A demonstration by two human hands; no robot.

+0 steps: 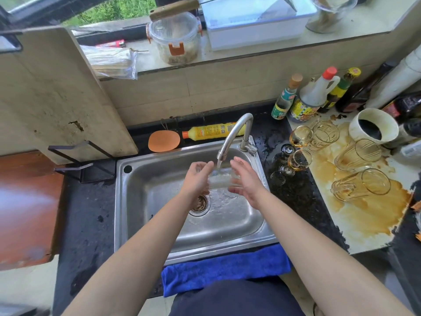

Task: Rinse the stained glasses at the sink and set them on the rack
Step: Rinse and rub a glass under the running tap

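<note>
glass (222, 179) | under faucet (234, 135) stream, water inside | both hands' fingers (205, 169) grasping it

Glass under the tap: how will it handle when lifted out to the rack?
Likely slippery: the glass is wet, with water running over it from the faucet. Probably fragile, being thin and clear. It lies sideways between the left hand and right hand, so it may roll if set down that way.
</note>
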